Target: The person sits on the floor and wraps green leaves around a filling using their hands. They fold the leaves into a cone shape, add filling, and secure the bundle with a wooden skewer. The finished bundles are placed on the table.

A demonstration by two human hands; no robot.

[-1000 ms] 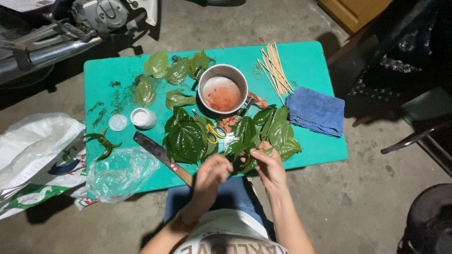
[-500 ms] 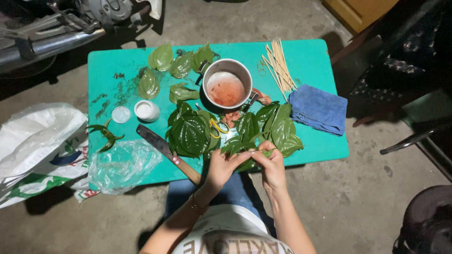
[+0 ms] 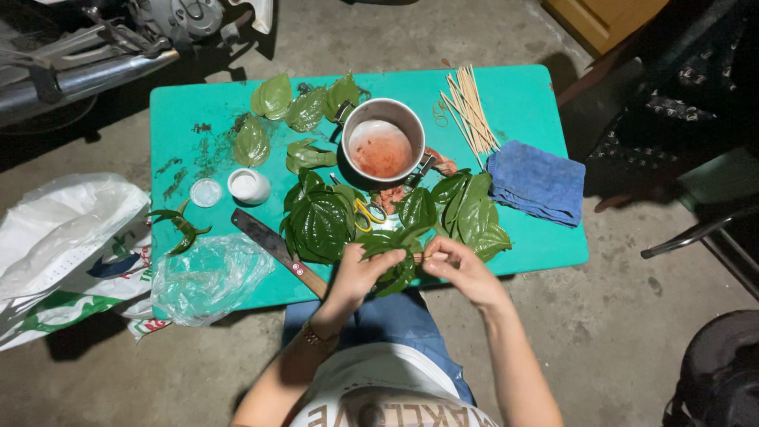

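At the near edge of a small teal table (image 3: 538, 245), both my hands meet on a green leaf (image 3: 393, 261). My left hand (image 3: 360, 273) grips the leaf from the left. My right hand (image 3: 462, 265) pinches it from the right, fingers closed on its edge and what looks like a thin stick. More large green leaves (image 3: 320, 225) lie piled just beyond my hands. A metal pot (image 3: 383, 142) with reddish contents stands behind them. Yellow-handled scissors (image 3: 366, 212) lie among the leaves.
A knife (image 3: 273, 249) lies left of my hands beside a clear plastic bag (image 3: 209, 277). A white cup (image 3: 249, 186) and lid (image 3: 205, 192) sit further left. Thin wooden sticks (image 3: 469, 111) and a blue cloth (image 3: 534, 182) are at right. A white sack (image 3: 63, 245) lies on the floor.
My hands have stayed together on the leaf, working it slightly; the right hand's fingers have shifted along its edge. The camera has drifted a little.
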